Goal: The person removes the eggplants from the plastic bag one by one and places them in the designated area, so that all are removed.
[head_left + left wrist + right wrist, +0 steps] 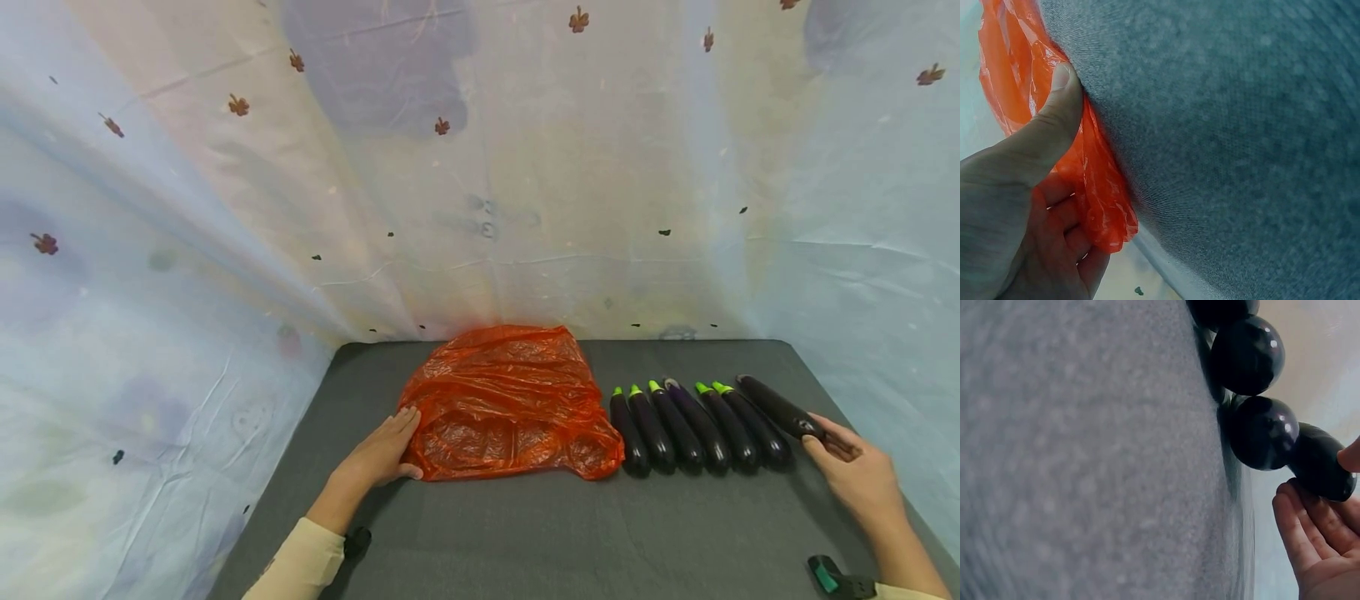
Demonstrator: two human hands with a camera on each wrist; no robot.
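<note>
An orange-red plastic bag [510, 408] lies on the dark grey tabletop. My left hand [386, 446] rests on its left side with the fingers stretched over the film. In the left wrist view the thumb [1060, 112] touches the bag's edge [1100, 194]. Several dark purple eggplants [678, 429] lie side by side to the right of the bag, most with bright green stem ends pointing away. My right hand [858, 471] pinches the rounded near end of the rightmost eggplant [776, 404] between thumb and fingers. This eggplant sits higher than its neighbour in the right wrist view.
The grey tabletop [525, 533] stretches in front of the bag and the eggplants. Pale patterned sheeting [540, 200] hangs behind the table and along both sides. Dark straps with small devices [836, 579] sit at both wrists.
</note>
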